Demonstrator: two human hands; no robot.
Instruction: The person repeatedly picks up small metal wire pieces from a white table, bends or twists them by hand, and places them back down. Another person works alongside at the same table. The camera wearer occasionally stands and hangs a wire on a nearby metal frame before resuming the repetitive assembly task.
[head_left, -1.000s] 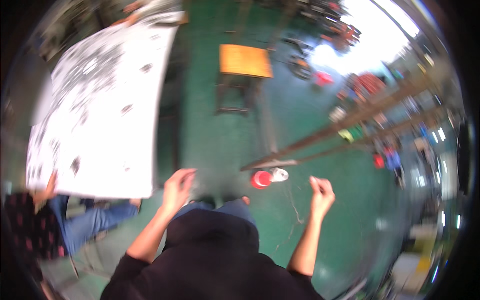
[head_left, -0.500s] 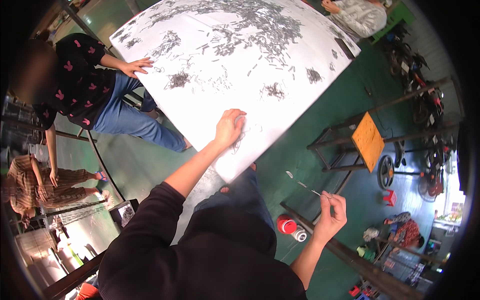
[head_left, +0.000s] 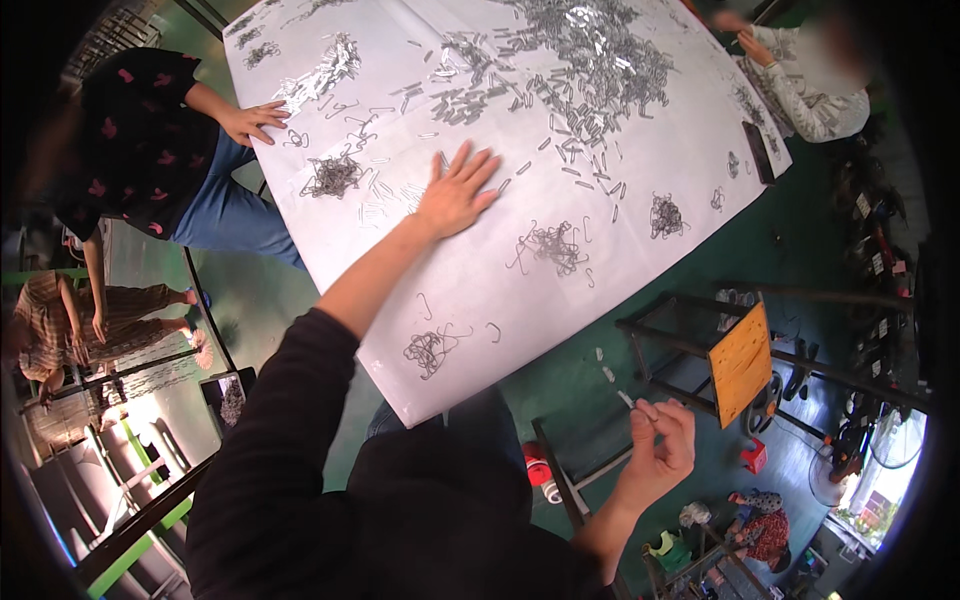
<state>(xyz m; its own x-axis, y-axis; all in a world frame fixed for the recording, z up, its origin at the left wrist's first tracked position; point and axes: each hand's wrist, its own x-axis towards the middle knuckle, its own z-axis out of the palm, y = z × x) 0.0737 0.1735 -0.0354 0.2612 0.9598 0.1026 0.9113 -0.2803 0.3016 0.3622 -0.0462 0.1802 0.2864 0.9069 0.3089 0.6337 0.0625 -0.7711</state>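
My left hand (head_left: 455,197) lies on the white tabletop (head_left: 420,265) with its fingers spread and nothing gripped. Several slim metal links (head_left: 392,205) lie close beside it. Off the table's right side, my right hand (head_left: 655,445) pinches one end of a short chain of slim, pale metal pieces (head_left: 626,399); how the pieces join is too small to make out. Bent wire hooks form tangled piles, one pile (head_left: 430,350) at the near corner and another pile (head_left: 555,247) to the right of my left hand. A big heap of metal links (head_left: 600,75) spreads over the far part.
A co-worker's hand (head_left: 255,122) rests on the table's left edge. Another person in a pale top (head_left: 825,110) is at the far right, by a dark flat bar (head_left: 758,153). A metal frame with a yellow board (head_left: 738,365) stands right of the table.
My left hand has moved from the near corner farther up the table, its fingers now spread, uncovering the hook pile there. My right hand still pinches the chain. The view has shifted.
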